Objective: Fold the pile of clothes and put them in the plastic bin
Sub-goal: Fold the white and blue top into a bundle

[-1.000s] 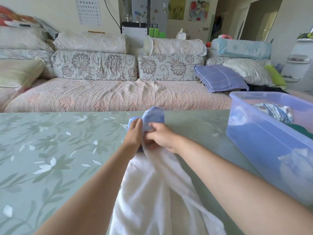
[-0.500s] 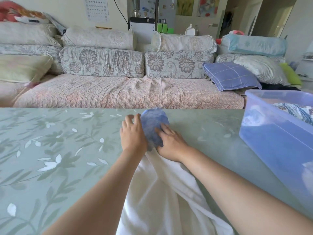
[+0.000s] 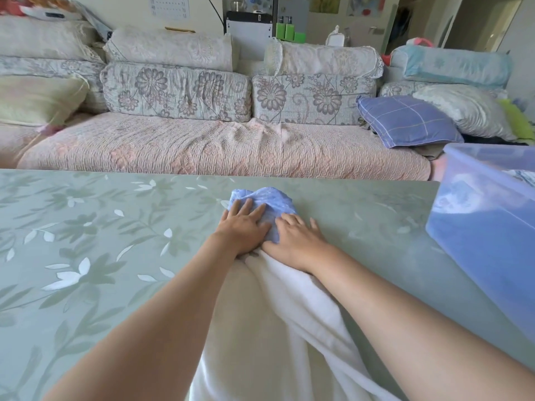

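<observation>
Looks like the smoothing-out stage of one fold, not the binning stage yet. Pressing down with the left hand (image 3: 243, 230) and the right hand (image 3: 295, 237) side by side on the bunched blue end (image 3: 269, 199) of a white garment (image 3: 289, 314), out near the far middle of the table (image 3: 86, 256). Nothing gripped: fingers (image 3: 249, 210) of the left laid straight and flat on the blue cloth, those of the right spread wide and flat, partly on the blue and partly on the table just beside it.

Rest of the white cloth trailing back toward the near edge between the forearms, rumpled and rolled in on itself (can't tell whether that blue bit is a hood, a collar or just trim). Off to the right on the table, the plastic bin (image 3: 477, 227), apart from the hands, with some patterned cloth (image 3: 524, 176) already inside.

Probably calls next for spreading the blue end flat, then pulling the white body out wide enough to fold over neatly. Soft, floppy stuff, so likely to spring back into a bunch unless flattened with both palms. Only after a tidy fold, over to the bin.
</observation>
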`<action>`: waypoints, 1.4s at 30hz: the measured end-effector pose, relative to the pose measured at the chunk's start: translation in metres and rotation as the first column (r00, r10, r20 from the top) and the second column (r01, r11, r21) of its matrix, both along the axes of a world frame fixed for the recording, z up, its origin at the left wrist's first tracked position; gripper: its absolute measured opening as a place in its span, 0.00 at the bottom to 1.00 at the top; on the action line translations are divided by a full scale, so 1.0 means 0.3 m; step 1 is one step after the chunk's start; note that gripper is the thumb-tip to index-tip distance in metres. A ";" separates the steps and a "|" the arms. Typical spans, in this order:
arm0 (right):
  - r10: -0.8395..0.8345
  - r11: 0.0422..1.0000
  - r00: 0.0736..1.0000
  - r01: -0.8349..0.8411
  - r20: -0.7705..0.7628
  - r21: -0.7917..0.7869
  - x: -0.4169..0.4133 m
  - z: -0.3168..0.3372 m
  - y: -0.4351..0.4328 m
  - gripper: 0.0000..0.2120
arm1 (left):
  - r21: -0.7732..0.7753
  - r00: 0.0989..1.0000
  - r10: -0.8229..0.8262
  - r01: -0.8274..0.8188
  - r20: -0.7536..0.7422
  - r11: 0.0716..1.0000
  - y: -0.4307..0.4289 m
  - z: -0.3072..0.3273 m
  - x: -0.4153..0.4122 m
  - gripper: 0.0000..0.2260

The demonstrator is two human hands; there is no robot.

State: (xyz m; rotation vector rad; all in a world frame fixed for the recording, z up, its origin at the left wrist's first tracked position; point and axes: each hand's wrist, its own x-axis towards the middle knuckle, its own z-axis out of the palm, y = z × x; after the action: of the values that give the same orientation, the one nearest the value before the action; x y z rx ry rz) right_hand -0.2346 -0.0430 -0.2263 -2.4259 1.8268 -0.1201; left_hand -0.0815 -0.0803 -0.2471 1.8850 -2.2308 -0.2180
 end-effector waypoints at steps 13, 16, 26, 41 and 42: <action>0.094 0.985 0.996 -0.092 -0.008 0.144 0.000 -0.013 -0.115 0.39 | 0.039 0.992 0.129 -0.129 0.009 0.991 0.025 0.009 0.032 0.32; 0.062 0.990 0.998 -0.063 0.011 0.123 0.007 -0.025 -0.110 0.38 | 0.020 0.984 0.176 -0.177 0.038 0.984 0.030 0.009 0.030 0.34; 0.077 0.958 0.992 -0.103 0.105 0.268 -0.067 0.044 0.115 0.34 | -0.349 0.905 0.102 0.054 0.413 0.935 0.173 0.106 -0.043 0.20; -0.071 0.983 0.997 0.063 0.040 0.175 -0.203 0.231 0.650 0.24 | -0.160 0.970 -0.235 0.242 0.063 0.957 0.713 0.239 -0.094 0.10; -0.070 0.981 0.998 0.070 -0.002 0.182 -0.205 0.235 0.675 0.24 | -0.119 0.971 -0.232 0.237 0.052 0.964 0.756 0.233 -0.079 0.10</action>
State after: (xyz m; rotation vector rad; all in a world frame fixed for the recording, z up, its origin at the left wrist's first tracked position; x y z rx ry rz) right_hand -0.2960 0.1597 -0.1557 -2.2382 1.8341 0.0352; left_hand -0.1051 0.1464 -0.1773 1.5739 -2.4301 -0.0781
